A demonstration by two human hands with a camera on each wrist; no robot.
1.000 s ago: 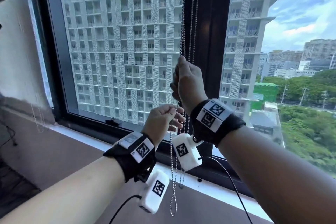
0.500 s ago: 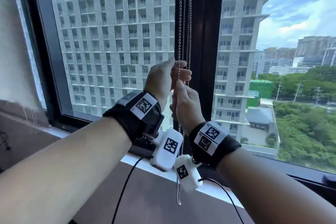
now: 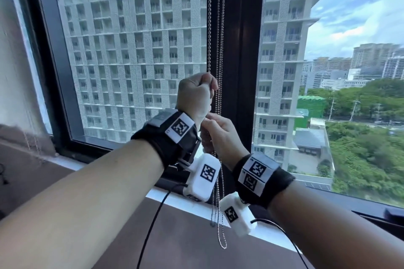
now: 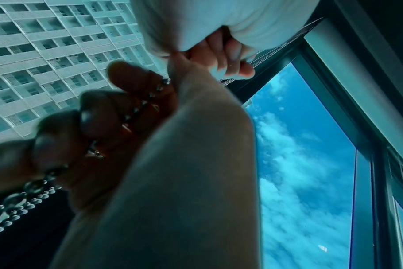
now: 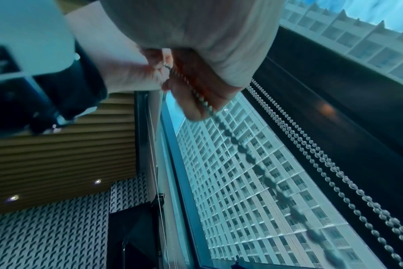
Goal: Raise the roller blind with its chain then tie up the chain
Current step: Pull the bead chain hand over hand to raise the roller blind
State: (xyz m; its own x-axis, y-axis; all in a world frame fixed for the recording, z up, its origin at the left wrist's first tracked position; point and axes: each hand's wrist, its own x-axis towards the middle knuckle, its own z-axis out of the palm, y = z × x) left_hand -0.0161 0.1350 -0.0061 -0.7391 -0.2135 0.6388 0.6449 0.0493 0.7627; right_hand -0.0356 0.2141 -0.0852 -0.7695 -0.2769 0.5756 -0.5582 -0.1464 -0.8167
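Note:
The metal bead chain hangs in front of the dark window post, and its bottom loop dangles below my wrists. My left hand is a fist around one strand, thumb side up. Just beneath it my right hand grips the chain too. In the right wrist view the chain runs out from my curled right-hand fingers. In the left wrist view beads of the chain cross shadowed fingers. The other strands hang free beside my left fist. No blind shows in the head view.
The glass pane and its dark frame stand close behind my hands. A white sill runs below them, above a brown ledge. Black camera cables trail from both wrists. A pale wall borders the window on the left.
My left hand has gone from below the right hand to above it and gripped the chain higher up. The right hand has come down with the chain.

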